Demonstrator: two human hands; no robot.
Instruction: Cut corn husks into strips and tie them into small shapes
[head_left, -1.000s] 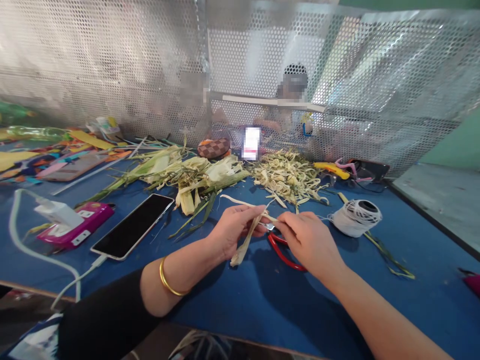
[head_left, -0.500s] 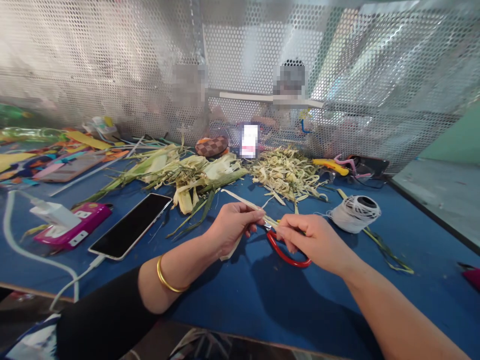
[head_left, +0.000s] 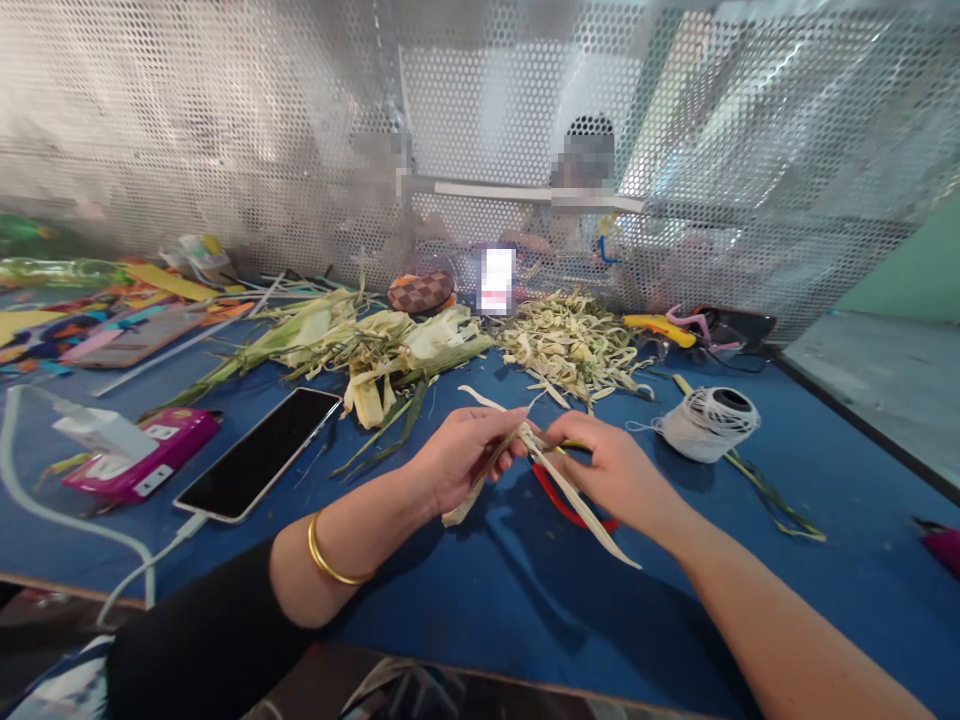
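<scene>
My left hand pinches pale corn husk strips between thumb and fingers. One end points up and away, a wider piece hangs below the palm, and a long tail slants down to the right past my right hand. My right hand is closed at the crossing of the strips, its fingertips against the husk and partly hidden. A thin white thread end shows above the left thumb. Beneath my hands lie red-handled scissors, mostly covered. The white thread spool stands right of my right hand.
Behind my hands are corn husks and a heap of shredded husk strips. A phone and a magenta power strip with cables lie left. Yellow-handled tool at back right. A perforated screen backs the blue table.
The husk strip's long tail now swings down to the right, over the scissors. My right hand has shifted slightly up; my left hand keeps its pinch.
</scene>
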